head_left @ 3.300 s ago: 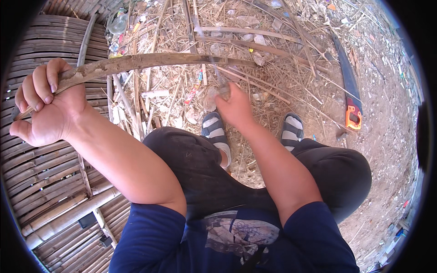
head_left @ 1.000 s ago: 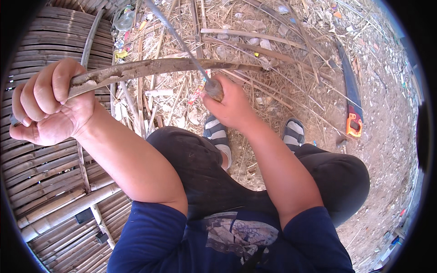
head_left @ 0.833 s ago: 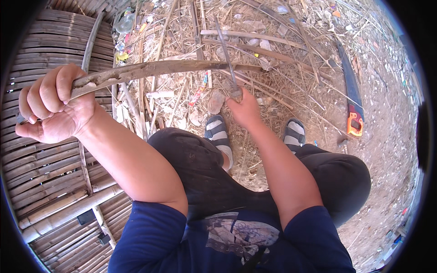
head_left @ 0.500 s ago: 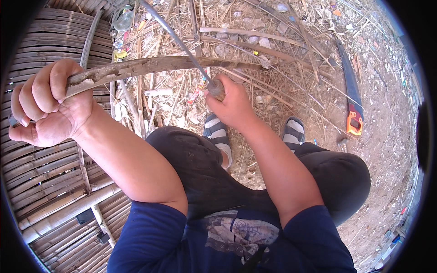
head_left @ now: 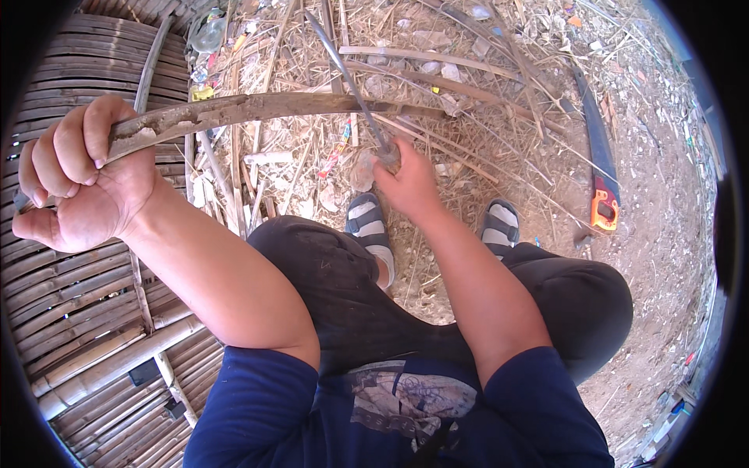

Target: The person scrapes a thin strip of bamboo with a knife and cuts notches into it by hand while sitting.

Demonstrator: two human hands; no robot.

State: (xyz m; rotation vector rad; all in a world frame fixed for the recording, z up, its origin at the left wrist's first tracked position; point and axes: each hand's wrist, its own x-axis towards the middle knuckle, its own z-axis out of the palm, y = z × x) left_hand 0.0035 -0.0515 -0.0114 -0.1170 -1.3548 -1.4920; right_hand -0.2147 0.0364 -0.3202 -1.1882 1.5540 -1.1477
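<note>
My left hand [head_left: 74, 187] is raised at the left and grips one end of a long curved bamboo strip [head_left: 257, 109], which runs rightward above my knees. My right hand [head_left: 406, 183] is closed on the handle of a long thin blade [head_left: 343, 66]. The blade angles up and to the left and crosses the strip near its far end. My feet in grey sandals [head_left: 370, 226] rest on the ground just under the right hand.
A woven bamboo platform [head_left: 70, 312] fills the left side. Dry sticks, straw and litter [head_left: 437, 70] cover the ground ahead. A handsaw with an orange handle [head_left: 601, 175] lies on bare dirt to the right.
The blade swung down along the strip and came back up, repeating a stroke. My left hand kept its hold on the strip and shifted only slightly.
</note>
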